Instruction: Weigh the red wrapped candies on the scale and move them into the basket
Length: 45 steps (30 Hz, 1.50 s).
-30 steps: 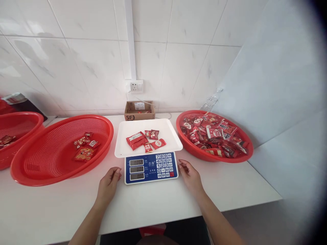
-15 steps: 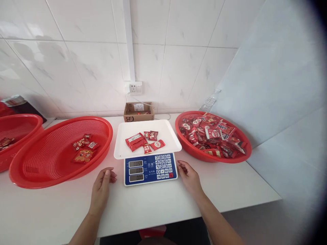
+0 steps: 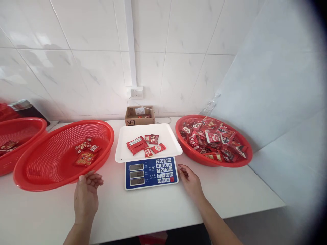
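My left hand (image 3: 87, 195) hovers by the near rim of a red perforated basket (image 3: 48, 163), its fingers loosely spread and nothing in them. A few red snack packets (image 3: 87, 158) lie in that basket. Beside the keypad's right edge, my right hand (image 3: 190, 182) rests with fingers loosely bent and apart, holding nothing visible. Between my hands stands a digital scale (image 3: 152, 173) with a blue panel. Its white weighing tray (image 3: 171, 143) bears several red packets, the largest packet (image 3: 137, 145) on the left.
At the right, another red basket (image 3: 196, 157) is heaped with red packets. A third basket (image 3: 28, 123) reaches in from the left edge. Behind the scale sits a small cardboard box (image 3: 141, 121), below a wall socket (image 3: 137, 92). A grey panel (image 3: 276, 112) closes off the right side.
My left hand has moved left, from beside the scale to the near rim of the left basket, and its fingers have opened. The right hand and the packets on the tray stay put.
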Each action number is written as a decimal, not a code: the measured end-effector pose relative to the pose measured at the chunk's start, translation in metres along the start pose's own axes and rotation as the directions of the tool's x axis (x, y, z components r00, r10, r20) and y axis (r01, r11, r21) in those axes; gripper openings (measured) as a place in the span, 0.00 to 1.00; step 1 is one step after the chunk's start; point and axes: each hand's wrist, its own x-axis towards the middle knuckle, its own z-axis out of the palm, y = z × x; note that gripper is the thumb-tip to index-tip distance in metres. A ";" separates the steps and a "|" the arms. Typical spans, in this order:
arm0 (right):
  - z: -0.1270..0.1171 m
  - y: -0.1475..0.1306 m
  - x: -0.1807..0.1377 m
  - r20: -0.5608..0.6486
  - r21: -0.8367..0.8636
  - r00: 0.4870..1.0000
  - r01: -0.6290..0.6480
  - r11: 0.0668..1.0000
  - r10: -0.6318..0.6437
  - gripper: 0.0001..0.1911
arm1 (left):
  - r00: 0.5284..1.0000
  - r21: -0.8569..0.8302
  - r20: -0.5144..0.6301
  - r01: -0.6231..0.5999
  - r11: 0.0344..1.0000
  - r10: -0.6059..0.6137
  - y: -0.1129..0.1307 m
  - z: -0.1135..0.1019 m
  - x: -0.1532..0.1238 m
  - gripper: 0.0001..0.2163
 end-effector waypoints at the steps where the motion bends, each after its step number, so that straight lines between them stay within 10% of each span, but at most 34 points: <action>1: 0.000 0.000 0.000 0.001 0.000 1.000 0.001 1.000 -0.001 0.19 | 1.000 0.009 -0.015 0.000 1.000 0.001 0.001 0.000 0.001 0.14; 20: 0.001 -0.001 0.000 -0.028 0.062 1.000 0.005 0.998 -0.003 0.18 | 0.986 0.130 0.123 0.093 0.987 -0.109 0.008 0.019 0.032 0.18; 24: 0.001 0.000 0.000 -0.025 0.057 1.000 0.008 0.998 -0.006 0.18 | 0.985 0.339 0.160 -0.111 0.934 0.059 0.019 0.029 0.017 0.17; 29: 0.002 0.003 0.000 -0.007 0.049 1.000 0.015 0.999 -0.015 0.18 | 0.832 0.603 0.505 -0.530 0.596 0.230 0.037 0.065 -0.004 0.16; 34: 0.003 0.006 0.001 -0.009 0.068 0.999 0.033 0.997 -0.032 0.19 | 0.583 0.538 0.812 -0.765 0.354 0.025 0.036 0.119 0.004 0.24; 39: 0.004 0.008 0.000 -0.004 0.092 1.000 0.027 0.995 -0.027 0.19 | 0.538 0.584 0.805 -0.792 0.175 -0.251 0.017 0.161 0.016 0.30; 45: 0.004 0.009 0.000 0.012 0.103 1.000 0.027 0.994 -0.028 0.18 | 0.543 0.573 0.784 -0.820 0.014 -0.301 -0.001 0.185 0.018 0.34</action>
